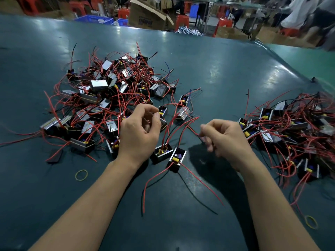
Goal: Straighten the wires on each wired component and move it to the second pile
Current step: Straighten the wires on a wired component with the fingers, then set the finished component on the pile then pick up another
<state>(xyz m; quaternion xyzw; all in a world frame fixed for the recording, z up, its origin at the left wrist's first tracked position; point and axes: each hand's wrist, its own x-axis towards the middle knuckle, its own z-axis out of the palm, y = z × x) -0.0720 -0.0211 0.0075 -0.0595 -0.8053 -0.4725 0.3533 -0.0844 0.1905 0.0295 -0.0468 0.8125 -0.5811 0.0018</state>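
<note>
Red wire [193, 130] pinched in right hand [224, 140], fingers curled, just right of two loose wired components [161, 153] [176, 159]. Left hand [140, 132] curled just above them, grasp not discernible. Big tangled pile [112, 98] farther left, second pile [290, 133] right. Two rubber bands [81, 175] [311, 222] nearer. Box print unreadable.

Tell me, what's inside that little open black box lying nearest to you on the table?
Inside the open black box a yellow part and a purple part show, with red wires and a black wire leading out. Whatever lies deeper is hidden beneath them.
</note>
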